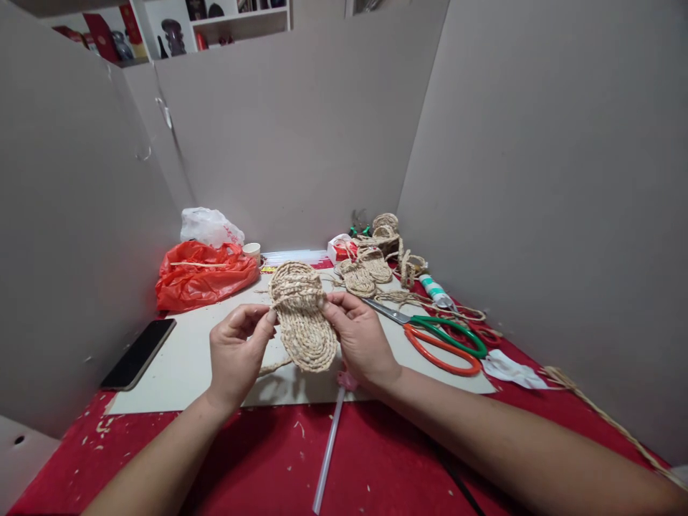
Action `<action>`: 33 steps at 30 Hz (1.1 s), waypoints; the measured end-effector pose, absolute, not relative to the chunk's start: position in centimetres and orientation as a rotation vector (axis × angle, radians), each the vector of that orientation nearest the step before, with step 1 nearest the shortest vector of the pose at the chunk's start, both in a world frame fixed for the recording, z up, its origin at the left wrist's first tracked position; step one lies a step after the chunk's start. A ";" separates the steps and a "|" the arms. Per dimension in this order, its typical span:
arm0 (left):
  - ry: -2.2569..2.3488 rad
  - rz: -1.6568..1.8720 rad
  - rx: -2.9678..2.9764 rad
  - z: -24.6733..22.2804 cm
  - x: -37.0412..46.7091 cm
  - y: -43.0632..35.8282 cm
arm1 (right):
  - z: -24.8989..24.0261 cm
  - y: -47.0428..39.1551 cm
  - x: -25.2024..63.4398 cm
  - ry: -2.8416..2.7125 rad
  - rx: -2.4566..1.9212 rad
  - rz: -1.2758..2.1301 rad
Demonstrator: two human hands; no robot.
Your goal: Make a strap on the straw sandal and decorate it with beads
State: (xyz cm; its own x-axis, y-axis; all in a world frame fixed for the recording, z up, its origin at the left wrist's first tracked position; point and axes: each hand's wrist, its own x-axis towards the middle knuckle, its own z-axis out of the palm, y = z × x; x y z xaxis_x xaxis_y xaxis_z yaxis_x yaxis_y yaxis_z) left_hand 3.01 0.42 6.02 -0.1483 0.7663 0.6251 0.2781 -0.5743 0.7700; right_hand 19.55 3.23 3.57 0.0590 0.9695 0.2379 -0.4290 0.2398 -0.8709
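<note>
A woven straw slipper (309, 337) is held up in the middle, its sole oval and coiled, with a braided band across the upper part. My left hand (240, 349) pinches the left edge of the band between thumb and fingers. On the right edge, my right hand (361, 337) grips the slipper with thumb and fingertips. A loose braided cord (275, 368) hangs from the slipper's lower left side. Below my right hand lies a glue stick (329, 451) beside a pink tool (347, 380), mostly hidden by the hand.
Large scissors (430, 333) with green and orange handles lie right on the white board (161, 380). Behind are small straw slippers (365, 272) and braided coils (384, 229). A red plastic bag (201, 276) and a phone (138, 355) sit left. Grey panels (301, 143) enclose the table.
</note>
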 end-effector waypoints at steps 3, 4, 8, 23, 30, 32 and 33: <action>1.175 1.757 1.744 6.0 3.0 0.6 | 3.7 3.2 19.6 -1.019 -0.736 1.163; 1.180 1.751 1.752 5.9 3.0 0.7 | 3.8 3.1 19.6 -1.038 -0.748 1.139; 1.230 1.836 1.842 5.5 2.6 1.1 | 4.1 3.2 19.9 -1.156 -0.802 0.989; 1.434 1.094 2.793 5.6 2.6 0.8 | 2.7 2.8 20.7 -2.060 -0.976 0.360; 1.455 1.091 2.836 4.9 2.2 0.8 | 3.4 2.9 20.6 -2.057 -1.041 0.573; 1.439 1.114 2.808 4.9 2.1 0.6 | 3.5 3.0 20.6 -2.013 -1.050 0.670; 1.426 1.131 2.790 5.0 2.1 0.4 | 3.5 3.0 20.7 -1.984 -1.054 0.713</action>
State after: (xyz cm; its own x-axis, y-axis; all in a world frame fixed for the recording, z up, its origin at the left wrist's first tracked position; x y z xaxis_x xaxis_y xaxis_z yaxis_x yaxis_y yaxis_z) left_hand 2.07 0.36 4.96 0.4081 0.6470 0.6441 0.7748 -0.6186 0.1304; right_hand 20.67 3.00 3.46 -0.3660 0.8565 0.3640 0.4289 0.5024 -0.7507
